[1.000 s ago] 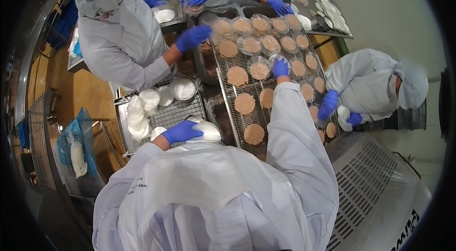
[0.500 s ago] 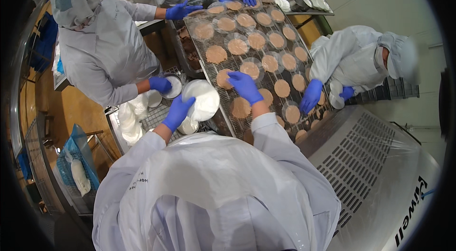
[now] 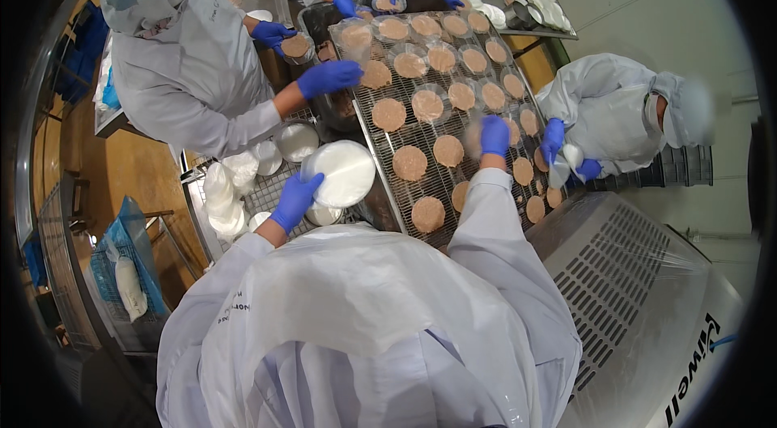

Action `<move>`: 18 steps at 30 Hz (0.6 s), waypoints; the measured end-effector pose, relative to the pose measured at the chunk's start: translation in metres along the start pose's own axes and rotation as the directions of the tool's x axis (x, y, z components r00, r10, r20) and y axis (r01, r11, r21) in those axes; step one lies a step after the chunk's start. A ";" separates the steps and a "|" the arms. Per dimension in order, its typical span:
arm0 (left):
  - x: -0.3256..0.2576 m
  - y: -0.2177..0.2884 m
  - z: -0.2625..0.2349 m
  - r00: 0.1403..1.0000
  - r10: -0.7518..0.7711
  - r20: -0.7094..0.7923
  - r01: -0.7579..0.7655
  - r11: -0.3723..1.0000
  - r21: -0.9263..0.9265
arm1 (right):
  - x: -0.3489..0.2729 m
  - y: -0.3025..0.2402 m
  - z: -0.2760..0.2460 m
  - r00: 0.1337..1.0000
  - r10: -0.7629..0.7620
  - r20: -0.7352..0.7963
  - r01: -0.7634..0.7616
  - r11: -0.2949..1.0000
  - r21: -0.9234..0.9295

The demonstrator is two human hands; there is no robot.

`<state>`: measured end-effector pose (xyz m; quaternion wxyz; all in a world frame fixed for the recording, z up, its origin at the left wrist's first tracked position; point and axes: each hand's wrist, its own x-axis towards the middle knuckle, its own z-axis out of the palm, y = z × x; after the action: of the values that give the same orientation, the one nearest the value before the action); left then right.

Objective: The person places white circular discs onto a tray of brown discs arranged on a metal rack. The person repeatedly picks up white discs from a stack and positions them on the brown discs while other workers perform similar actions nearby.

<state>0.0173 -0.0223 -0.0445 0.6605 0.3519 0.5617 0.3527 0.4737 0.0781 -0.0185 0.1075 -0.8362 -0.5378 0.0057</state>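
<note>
A thick stack of white round sheets [image 3: 344,173] rests in my left hand [image 3: 297,200], fingers beneath and thumb at its rim, just left of the wire mesh belt [image 3: 387,201]. Over the belt reaches my right hand [image 3: 495,136], its fingers bent downward. Beside those fingers a thin clear round sheet [image 3: 473,138], smeared by motion, lies over a patty; my fingertips are hidden. Flat brown patties [image 3: 447,151] in rows cover the belt. Some at the far side lie under clear rounds; near ones such as this patty [image 3: 428,214] are bare.
To the left, a wire rack [image 3: 259,200] bears more white rounds [image 3: 296,141] and bagged stacks [image 3: 222,201]. A co-worker's hand [image 3: 330,78] reaches over the belt's left edge. Another co-worker's hand [image 3: 553,140] works at its right edge. A slotted metal machine housing [image 3: 603,290] stands at right.
My right hand has moved right across the belt. The patties have shifted nearer to me. The left co-worker's hand has left the rack for the belt; their other hand now holds a patty.
</note>
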 end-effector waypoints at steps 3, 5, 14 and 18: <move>-0.006 0.004 0.004 0.999 -0.043 0.008 0.042 0.997 0.071 | 0.017 0.026 0.006 0.984 0.088 -0.152 -0.083 0.996 0.041; -0.009 0.020 0.016 0.996 -0.080 0.044 0.077 0.994 0.079 | 0.015 0.050 0.057 0.991 -0.127 0.041 0.133 0.937 -0.323; 0.005 0.013 0.017 0.999 0.004 -0.041 -0.005 1.000 -0.023 | -0.072 -0.081 0.050 0.866 -0.311 0.391 0.087 0.864 0.496; 0.010 0.018 0.019 1.000 0.001 -0.017 -0.002 1.000 -0.028 | -0.126 -0.186 -0.020 0.737 -0.537 0.410 0.154 0.724 0.672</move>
<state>0.0356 -0.0063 -0.0316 0.6602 0.3400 0.5621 0.3641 0.2560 0.0348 0.0227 0.1946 -0.5919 -0.6674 0.4077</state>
